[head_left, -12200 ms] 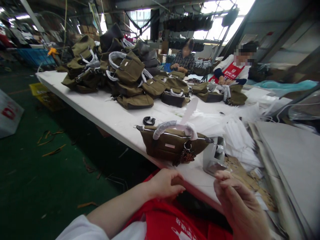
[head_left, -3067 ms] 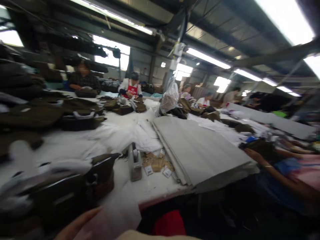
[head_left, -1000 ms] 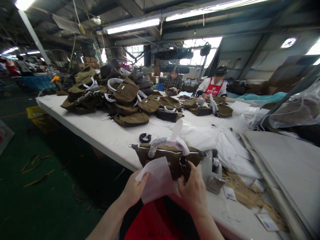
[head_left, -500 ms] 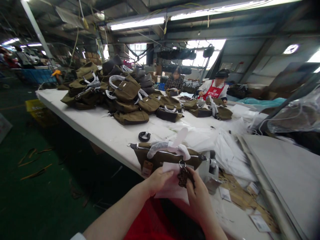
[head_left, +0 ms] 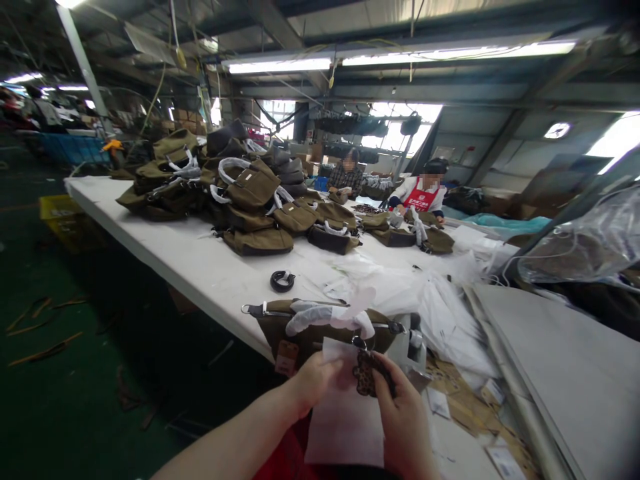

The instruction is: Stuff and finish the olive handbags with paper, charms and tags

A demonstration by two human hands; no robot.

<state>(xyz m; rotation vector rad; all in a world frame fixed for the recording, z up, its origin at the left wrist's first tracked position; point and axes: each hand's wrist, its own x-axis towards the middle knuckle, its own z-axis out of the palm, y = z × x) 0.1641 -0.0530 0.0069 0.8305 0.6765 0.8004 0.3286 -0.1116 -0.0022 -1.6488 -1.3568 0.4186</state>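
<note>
An olive handbag (head_left: pixel 273 327) with wrapped handles (head_left: pixel 313 319) stands at the near table edge, a brown hang tag (head_left: pixel 287 358) on its left side. My right hand (head_left: pixel 403 407) pinches a leopard-print key charm (head_left: pixel 367 373), whose metal ring (head_left: pixel 361 343) is by the bag's front. My left hand (head_left: pixel 320 380) grips a sheet of thin white paper (head_left: pixel 345 427) that hangs down between my hands, behind the charm. Some of my left fingertips are hidden by the paper.
Beyond lies a heap of olive bags (head_left: pixel 255 187) on the white table (head_left: pixel 200 260). A coiled black strap (head_left: pixel 283 281) lies nearer. Plastic sheets (head_left: pixel 430 293), cardboard and tags (head_left: pixel 505 460) are at right. Two people (head_left: pixel 423 193) work across the table.
The white paper now hangs lower and more unfolded below my hands. The charm has turned so its spotted face shows more. The whole view has shifted slightly.
</note>
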